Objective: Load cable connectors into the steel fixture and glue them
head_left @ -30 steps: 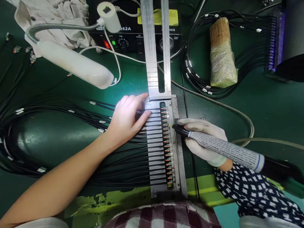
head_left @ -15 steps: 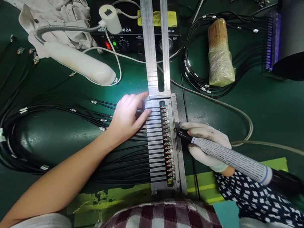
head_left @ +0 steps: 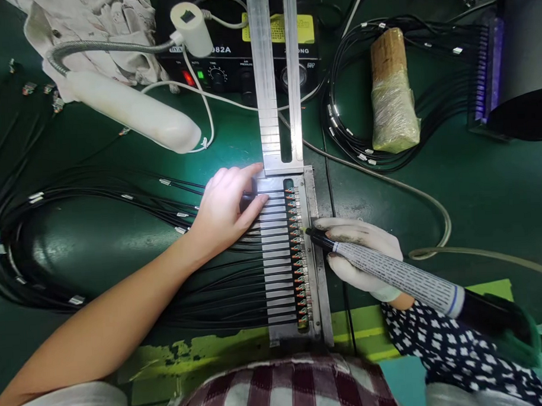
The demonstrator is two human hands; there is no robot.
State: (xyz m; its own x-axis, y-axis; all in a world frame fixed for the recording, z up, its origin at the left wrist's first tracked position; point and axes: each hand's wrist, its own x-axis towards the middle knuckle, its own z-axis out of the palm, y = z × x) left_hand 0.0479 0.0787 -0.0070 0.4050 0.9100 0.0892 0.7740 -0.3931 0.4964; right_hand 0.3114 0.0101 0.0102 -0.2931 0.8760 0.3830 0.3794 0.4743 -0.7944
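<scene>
Though half-hidden, right grip (head_left: pixel 379 236) apparently curled

Smooth metal fixture (head_left: pixel 282 334), glossy plastic pen-shaped tool (head_left: pixel 398 275), matt cloth glove (head_left: pixel 379 238), shiny film (head_left: pixel 395 119) around rough block (head_left: pixel 388 51)

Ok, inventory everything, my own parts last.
Slotted metal fixture: one, silver, centre
Connectors: many, partly orange, in fixture
Cables: many, black, left and right
Metal frame: one, silver, above fixture
Pen-shaped tool: one, black-white, centre right
Control box: one, black, top centre
Lamp: one, white, upper left
Cloth: one heap, beige, top left
Wrapped block: one, brown-yellow, upper right
Cylinder: one, grey, far right
Tube: one, beige, right
Tabletop: one, green, beneath
Checked garment: one, maroon-white, bottom
Sleeves: two, white left, patterned right
Left hand: one, bare, over fixture
Right hand: one, white-gloved, gripping tool
</scene>
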